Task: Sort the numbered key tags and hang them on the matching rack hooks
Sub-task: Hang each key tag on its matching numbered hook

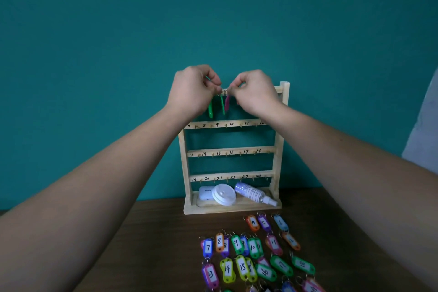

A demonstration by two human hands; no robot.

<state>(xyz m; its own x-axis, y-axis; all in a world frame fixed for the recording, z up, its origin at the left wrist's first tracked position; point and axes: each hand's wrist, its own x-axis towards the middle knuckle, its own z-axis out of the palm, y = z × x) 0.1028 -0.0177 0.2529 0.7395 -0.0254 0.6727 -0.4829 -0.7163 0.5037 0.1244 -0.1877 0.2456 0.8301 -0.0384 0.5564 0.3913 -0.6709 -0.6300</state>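
L hand (pixel 192 89), R hand (pixel 254 92) both curled, pinching tag ring (pixel 224 91) at rack (pixel 282 140) top rail, 12 o'clock. Abt 3 hung tags (pixel 222 104) there; loose tags (pixel 241 266), nos. 4 up, on table (pixel 154 232), 6 o'clock. Early.

Left hand (pixel 192 92), right hand (pixel 257 93), 2 forearms bare.

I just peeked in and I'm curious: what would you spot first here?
The left hand and right hand meet at the top rail of a wooden key rack standing against a teal wall. Together they pinch a key ring, right beside green and pink hanging tags. Below, on the brown table, lie rows of bright numbered key tags.
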